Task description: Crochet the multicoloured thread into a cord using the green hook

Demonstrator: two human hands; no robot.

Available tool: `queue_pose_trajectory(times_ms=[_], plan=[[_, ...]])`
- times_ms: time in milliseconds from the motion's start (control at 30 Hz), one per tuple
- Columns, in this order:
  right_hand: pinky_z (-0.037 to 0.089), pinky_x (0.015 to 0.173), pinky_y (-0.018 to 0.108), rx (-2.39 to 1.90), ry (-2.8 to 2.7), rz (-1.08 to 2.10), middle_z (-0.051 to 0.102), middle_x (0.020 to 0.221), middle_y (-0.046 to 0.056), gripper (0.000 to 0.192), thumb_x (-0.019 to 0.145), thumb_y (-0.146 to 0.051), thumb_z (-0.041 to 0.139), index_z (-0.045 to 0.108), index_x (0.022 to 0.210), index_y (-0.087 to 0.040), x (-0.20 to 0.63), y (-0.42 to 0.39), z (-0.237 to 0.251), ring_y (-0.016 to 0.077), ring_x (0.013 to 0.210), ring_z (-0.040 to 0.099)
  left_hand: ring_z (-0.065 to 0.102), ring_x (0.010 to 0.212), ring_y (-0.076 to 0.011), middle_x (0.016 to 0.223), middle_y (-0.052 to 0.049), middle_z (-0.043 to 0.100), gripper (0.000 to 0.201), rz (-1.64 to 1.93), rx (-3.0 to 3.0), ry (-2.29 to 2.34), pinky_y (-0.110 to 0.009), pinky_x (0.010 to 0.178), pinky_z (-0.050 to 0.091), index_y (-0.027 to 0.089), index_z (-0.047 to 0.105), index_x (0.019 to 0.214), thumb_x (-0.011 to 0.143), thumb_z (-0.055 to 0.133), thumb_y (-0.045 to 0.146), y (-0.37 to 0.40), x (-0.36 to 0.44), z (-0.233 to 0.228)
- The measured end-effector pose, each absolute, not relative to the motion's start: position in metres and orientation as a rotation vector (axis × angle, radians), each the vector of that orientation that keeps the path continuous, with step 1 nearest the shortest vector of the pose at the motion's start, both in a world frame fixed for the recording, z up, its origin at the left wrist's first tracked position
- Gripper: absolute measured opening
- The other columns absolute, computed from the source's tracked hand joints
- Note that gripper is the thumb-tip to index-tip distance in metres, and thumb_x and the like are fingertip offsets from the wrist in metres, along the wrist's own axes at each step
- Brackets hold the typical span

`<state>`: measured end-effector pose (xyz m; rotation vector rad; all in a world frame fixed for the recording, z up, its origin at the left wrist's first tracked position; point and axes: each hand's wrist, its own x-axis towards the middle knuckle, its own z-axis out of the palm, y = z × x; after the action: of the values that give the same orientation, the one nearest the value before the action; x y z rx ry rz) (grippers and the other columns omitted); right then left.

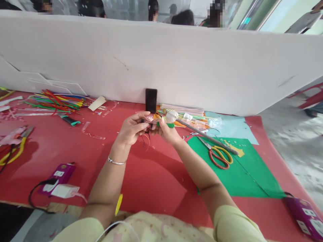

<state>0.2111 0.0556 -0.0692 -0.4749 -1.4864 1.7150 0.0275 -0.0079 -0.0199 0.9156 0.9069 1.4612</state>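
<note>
Red mat [151, 174] covers the floor; green sheet [239, 174] lies right of centre, scissors [219, 155] on it, 1 phone [151, 100] behind, straws [58, 101] far left.

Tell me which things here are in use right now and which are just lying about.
In use: left hand and right hand pinching a green-stemmed craft piece with loose threads.

Lying about: scissors, green sheet, phone, coloured sticks, purple power strip.

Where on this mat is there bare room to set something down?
Bare red mat lies between the forearms, bordered by the purple power strip and green sheet. The green sheet's near half is free. Crowded: the straw pile, and around the scissors behind the right hand.
</note>
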Motion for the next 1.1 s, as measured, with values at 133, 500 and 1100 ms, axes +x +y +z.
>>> queue_pose_trajectory(times_ms=[133, 500, 1100], plan=[[0.055, 0.065, 0.033, -0.513, -1.565, 1.492, 0.071, 0.076, 0.003, 0.082, 0.094, -0.102, 0.058, 0.073, 0.084, -0.022, 0.211, 0.045, -0.059, 0.0169, 0.066, 0.068, 0.056, 0.049, -0.0087, 0.069, 0.001, 0.075, 0.061, 1.498, 0.914, 0.963, -0.021, 0.046, 0.04, 0.02, 0.091, 0.12, 0.061, 0.106, 0.018, -0.008, 0.031, -0.021], [0.035, 0.053, 0.027, -0.699, -1.067, 1.664, 0.056, 0.069, -0.002, 0.081, 0.083, -0.104, 0.069, 0.061, 0.075, -0.024, 0.19, 0.032, -0.06, 0.0124, 0.059, 0.05, 0.069, 0.067, -0.0135, 0.087, -0.001, 0.084, 0.069, 1.739, 1.352, 1.42, -0.028, 0.07, 0.059, 0.024, 0.084, 0.146, 0.078, 0.093, 0.026, -0.006, 0.05, -0.042], [0.043, 0.055, 0.028, -0.579, -1.202, 1.669, 0.055, 0.077, -0.002, 0.088, 0.078, -0.113, 0.06, 0.064, 0.094, -0.026, 0.192, 0.049, -0.084, 0.0148, 0.063, 0.051, 0.031, 0.042, -0.003, 0.053, 0.013, 0.05, 0.081, 1.521, 0.835, 1.009, -0.02, 0.045, 0.019, 0.018, 0.084, 0.143, 0.064, 0.099, 0.02, -0.01, 0.041, -0.019]])
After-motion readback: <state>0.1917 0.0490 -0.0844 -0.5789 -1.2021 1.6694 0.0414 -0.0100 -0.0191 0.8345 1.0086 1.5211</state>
